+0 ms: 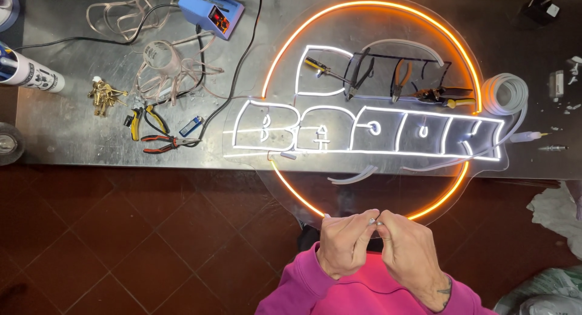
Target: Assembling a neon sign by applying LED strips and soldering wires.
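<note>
Sleeves: pink sleeves [364,294] are seen nearest the camera, below the neon sign.
Left hand: the left hand [343,241] is curled, its fingertips pinched on a small pale piece [374,218] at the sign's lower edge.
Right hand: the right hand [412,247] is curled too, its fingertips pressed onto the same small piece, touching the left hand's fingers.
Small piece: it is held just at the near rim of the neon sign [370,109]; its kind cannot be told.
Neon sign: a clear round panel is laid flat, overhanging the counter's near edge; an orange ring and white outlined letters are lit.
Floor: red tiles [121,230] are seen under the sign's overhang.
Counter: a metal counter [66,121] carries the sign.
Pliers: red-handled pliers [167,143] are laid left of the sign.
On the sign: a screwdriver [324,68] and cutters [400,79] are rested on its far half.
Tubing coil: a white coil [506,94] is set against the sign's right rim.
Soldering station: a blue box [211,12] is placed beyond the sign's left side.
</note>
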